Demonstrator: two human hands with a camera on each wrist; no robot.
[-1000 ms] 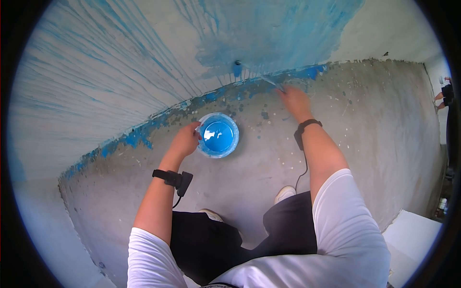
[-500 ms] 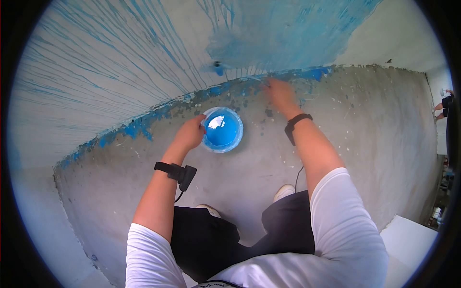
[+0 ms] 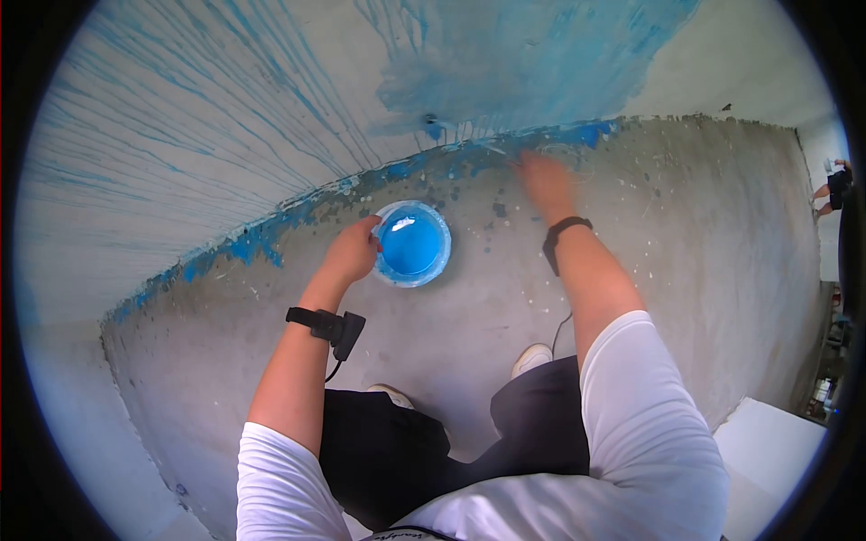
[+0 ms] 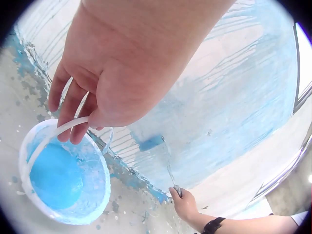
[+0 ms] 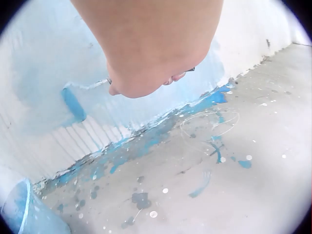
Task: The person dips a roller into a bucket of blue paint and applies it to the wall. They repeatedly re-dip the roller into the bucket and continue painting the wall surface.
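My left hand [image 3: 354,251] holds the white bucket's thin handle [image 4: 62,128], thumb and fingers closed round it in the left wrist view. Blue paint fills part of the bucket [image 3: 442,264], which is upright. Farther right, near the wall's foot, my right hand [image 3: 548,185] grips the grey handle of a paint roller. Its blue sleeve [image 4: 152,143] lies against the painted wall in the left wrist view, and left of the hand [image 5: 146,78] in the right wrist view. The right fingers are mostly hidden behind the wrist there.
Blue streaks and drips mark the pale wall [image 3: 523,63]. Paint spots cover the grey floor [image 3: 686,234] along its foot. Two shoes stand below the bucket, a white block [image 3: 771,446] lies at lower right, and part of another person [image 3: 839,185] shows at the far right edge.
The roller and my right hand went left along the wall, then back right a little. My left hand keeps its grip on the bucket's handle; the view has shifted slightly.
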